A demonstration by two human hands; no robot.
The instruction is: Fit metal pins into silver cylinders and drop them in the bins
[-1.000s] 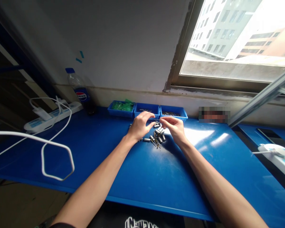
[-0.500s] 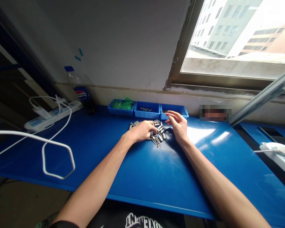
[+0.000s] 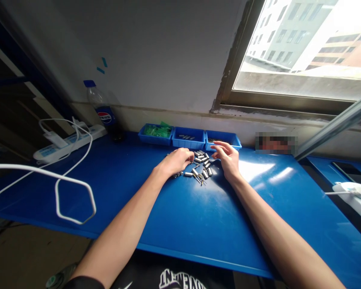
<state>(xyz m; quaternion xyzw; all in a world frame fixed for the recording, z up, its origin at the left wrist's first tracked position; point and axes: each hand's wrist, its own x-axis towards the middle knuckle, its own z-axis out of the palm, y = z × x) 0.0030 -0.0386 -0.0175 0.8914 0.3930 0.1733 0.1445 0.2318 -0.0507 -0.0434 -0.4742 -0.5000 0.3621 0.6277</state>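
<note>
My left hand (image 3: 176,160) curls over small metal cylinders (image 3: 201,165) on the blue worktop (image 3: 180,216); my right hand (image 3: 227,157), fingers loosely spread, hovers beside them.

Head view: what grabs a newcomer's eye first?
The heap of small silver metal cylinders on the glossy blue worktop, with the left hand resting on its left edge and the right hand just right of it. Behind them, three small blue plastic bins line the wall; a white cable loops at left.

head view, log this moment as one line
left hand: on metal parts | right hand: fingers pinched beside right bin | surface: blue table
</note>
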